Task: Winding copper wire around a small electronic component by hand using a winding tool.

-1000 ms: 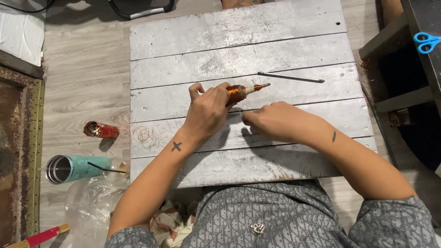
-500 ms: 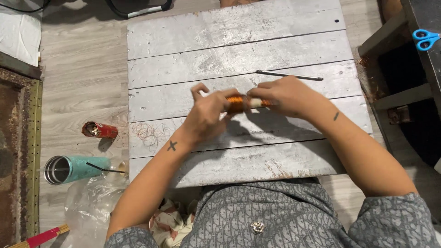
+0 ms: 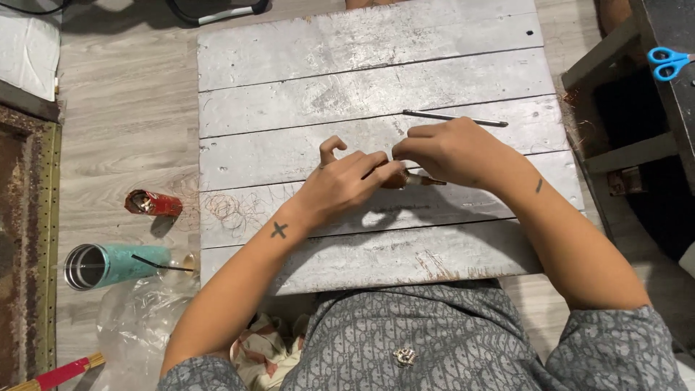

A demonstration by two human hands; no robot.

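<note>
Lying between the two hands over the middle of the grey plank board (image 3: 289,65), a small brown stick-like piece (image 3: 418,179) has its long axis roughly left to right, its thin tip poking out past the right hand (image 3: 452,150). The left hand (image 3: 344,185) pinches its near end and the right closes on it from above, probably to steady it. A thin dark rod (image 3: 455,118) lies just beyond; a teal tumbler (image 3: 108,265) and red can (image 3: 153,203) lie on the floor.

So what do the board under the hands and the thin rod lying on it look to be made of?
The board looks like wooden planks with worn grey-white paint: seams between slats, scuffs and brown patches show. The rod looks like dark, matte metal, thin and straight, though plastic can't be ruled out.
</note>
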